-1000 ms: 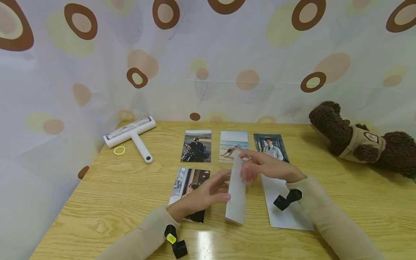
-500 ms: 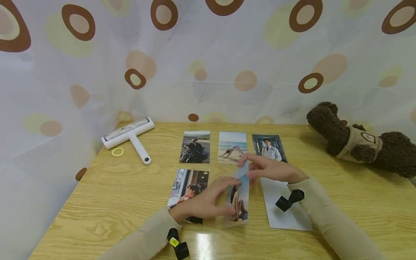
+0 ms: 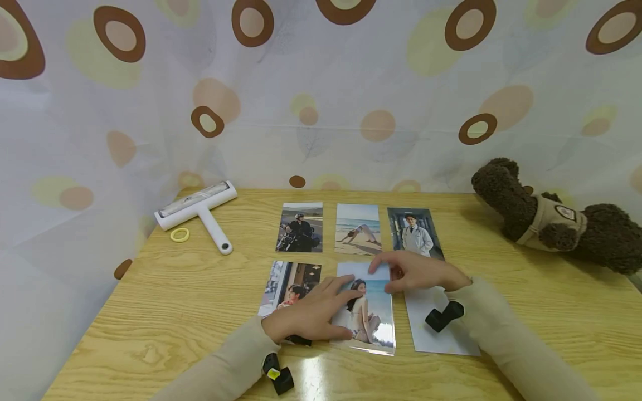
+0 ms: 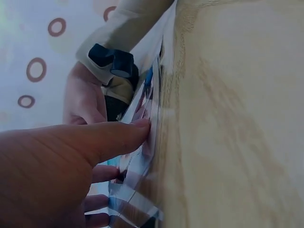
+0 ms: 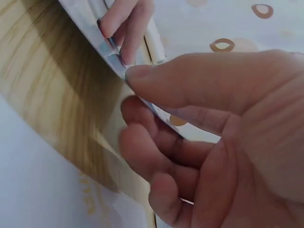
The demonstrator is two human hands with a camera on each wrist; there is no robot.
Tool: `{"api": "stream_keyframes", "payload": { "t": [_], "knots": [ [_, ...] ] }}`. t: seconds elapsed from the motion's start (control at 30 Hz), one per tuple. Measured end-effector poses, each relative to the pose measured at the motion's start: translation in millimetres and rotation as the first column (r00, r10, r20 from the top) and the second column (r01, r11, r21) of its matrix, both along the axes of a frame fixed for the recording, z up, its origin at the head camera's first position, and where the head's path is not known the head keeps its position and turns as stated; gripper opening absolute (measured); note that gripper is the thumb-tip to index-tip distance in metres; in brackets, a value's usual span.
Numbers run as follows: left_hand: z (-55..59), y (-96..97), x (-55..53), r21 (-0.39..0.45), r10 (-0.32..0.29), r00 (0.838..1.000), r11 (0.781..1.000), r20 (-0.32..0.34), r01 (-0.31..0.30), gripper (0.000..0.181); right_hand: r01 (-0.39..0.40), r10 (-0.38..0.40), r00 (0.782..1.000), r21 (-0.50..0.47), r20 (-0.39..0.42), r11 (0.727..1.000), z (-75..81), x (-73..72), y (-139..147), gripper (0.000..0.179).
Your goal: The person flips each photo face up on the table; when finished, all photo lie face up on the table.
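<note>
Two hands are settling a glossy photo print of a woman by the sea [image 3: 365,312] mid-tabletop, near its front edge: left hand [image 3: 308,317] fingers flat on its left edge, right hand [image 3: 418,272] pinching its far right corner, aligning the row.

A light wooden table [image 3: 165,312] fills the lower frame, glare on its near edge. Behind it, across the upper frame, hangs a white curtain [image 3: 321,83] printed with brown and yellow-green ovals.
</note>
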State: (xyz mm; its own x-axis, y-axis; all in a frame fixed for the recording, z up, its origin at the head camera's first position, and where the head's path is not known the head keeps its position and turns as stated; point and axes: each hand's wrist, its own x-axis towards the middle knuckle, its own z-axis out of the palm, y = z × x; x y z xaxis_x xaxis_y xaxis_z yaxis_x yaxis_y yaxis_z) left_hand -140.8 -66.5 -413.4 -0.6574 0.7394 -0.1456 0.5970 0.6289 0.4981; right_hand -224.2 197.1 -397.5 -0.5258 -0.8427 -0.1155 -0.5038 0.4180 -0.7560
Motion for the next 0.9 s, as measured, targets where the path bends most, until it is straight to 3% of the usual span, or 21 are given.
{"api": "stream_keyframes", "payload": {
  "t": [0.17, 0.37, 0.53, 0.7, 0.9],
  "knots": [
    [1.8, -0.6, -1.1, -0.049, 0.01, 1.0, 0.999, -0.021, -0.012, 0.074, 0.007, -0.005, 0.997, 0.022, -0.073, 1.0, -3.1, 1.5, -4, 0.028],
    [0.8, -1.0, -2.7, -0.061, 0.012, 0.999, 0.998, -0.031, -0.013, 0.073, 0.042, -0.038, 0.995, 0.048, -0.088, 0.998, -0.9, 5.2, -6, 0.025],
    [1.6, -0.2, -3.9, -0.064, 0.009, 0.999, 0.998, -0.05, -0.012, 0.069, 0.093, -0.073, 0.98, 0.103, -0.188, 0.99, 1.8, 11.7, -6, 0.031],
    [3.4, 1.9, -6.3, -0.04, 0.003, 0.997, 0.999, -0.074, -0.006, 0.061, 0.091, -0.068, 0.975, 0.098, -0.21, 0.991, 4.3, 16.5, 3, 0.03],
    [3.6, 13.4, -10.7, 0.037, 0.001, 0.988, 0.999, -0.156, 0.005, 0.047, 0.111, -0.095, 0.973, 0.067, -0.208, 0.992, 8.4, 20.3, 24, 0.035]
  ]
}}
